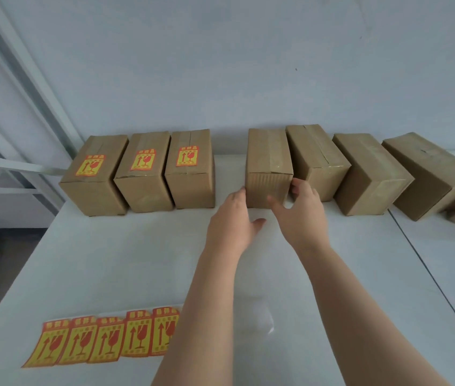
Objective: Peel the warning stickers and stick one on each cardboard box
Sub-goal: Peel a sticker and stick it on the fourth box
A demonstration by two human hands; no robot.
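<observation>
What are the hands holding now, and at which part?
The unlabelled box, at its near end: left hand presses its left side, right hand grips its right near corner.

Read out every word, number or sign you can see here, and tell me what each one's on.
Stickers on the three left boxes: up arrow and wine-glass signs; characters too blurred to read.
Sticker strip on the table: same signs, characters unreadable.
Held box and other unstickered boxes: no print shows.

Soft even light, wide-angle edge distortion.
</observation>
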